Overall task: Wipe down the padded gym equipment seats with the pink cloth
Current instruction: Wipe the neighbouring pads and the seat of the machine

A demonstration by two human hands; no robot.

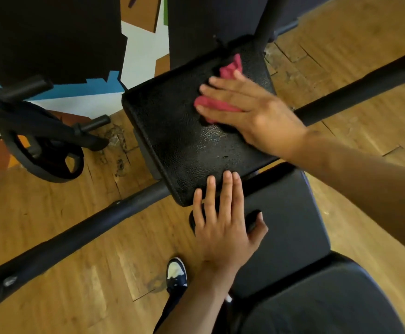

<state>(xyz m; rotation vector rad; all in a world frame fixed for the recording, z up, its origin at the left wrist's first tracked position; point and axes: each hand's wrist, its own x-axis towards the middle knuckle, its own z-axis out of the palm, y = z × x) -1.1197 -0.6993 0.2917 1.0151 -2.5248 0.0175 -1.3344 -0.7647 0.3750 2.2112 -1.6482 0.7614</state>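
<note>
Right hand (249,109) flat, fingers straight, pressing pink cloth (223,102) near seat pad (172,131) far corner to scrub | left hand (223,222) released, steadying near edge

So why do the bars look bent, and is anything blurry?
Head view: the wide-angle lens bows the long black metal bar; the right hand on the crumpled pink cloth looks slightly smeared; the textured black seat pad shows small glints.

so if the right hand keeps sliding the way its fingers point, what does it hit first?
Nothing soon, probably. The right hand, flat on the pink cloth, points across the bare black pad toward its far left edge. Past that edge lies wood floor, lower down.
</note>
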